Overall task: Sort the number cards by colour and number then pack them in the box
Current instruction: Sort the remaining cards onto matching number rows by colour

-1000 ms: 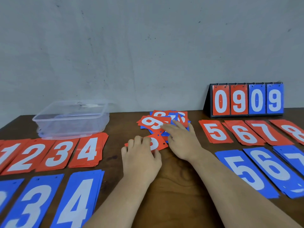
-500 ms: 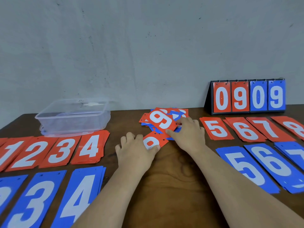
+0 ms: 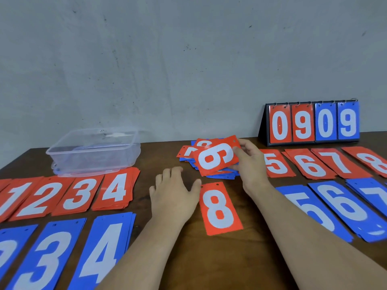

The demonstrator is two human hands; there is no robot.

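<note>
Far L on the table [image 3: 209,258]: clear box [image 3: 94,151] at the back, red stacks 1-4 [image 3: 69,193] in front of it, blue 3 & 4 stacks [image 3: 73,252] nearest. Mid: L hand [image 3: 173,195] lies flat, palm down, fingers loosely apart and holding nothing, w/ a lone red 8 card [image 3: 219,208] just beside its thumb. Behind that, R hand [image 3: 251,164] has its fingers clamped on a tilted red card [image 3: 215,159] (6 or 9, can't tell) over the mixed pile [image 3: 209,164]; R of it lie red stacks 5-8 [image 3: 314,164], blue stacks 5-7 [image 3: 339,206], and a flip scoreboard [image 3: 314,124] reading 0909 at the back.
</note>
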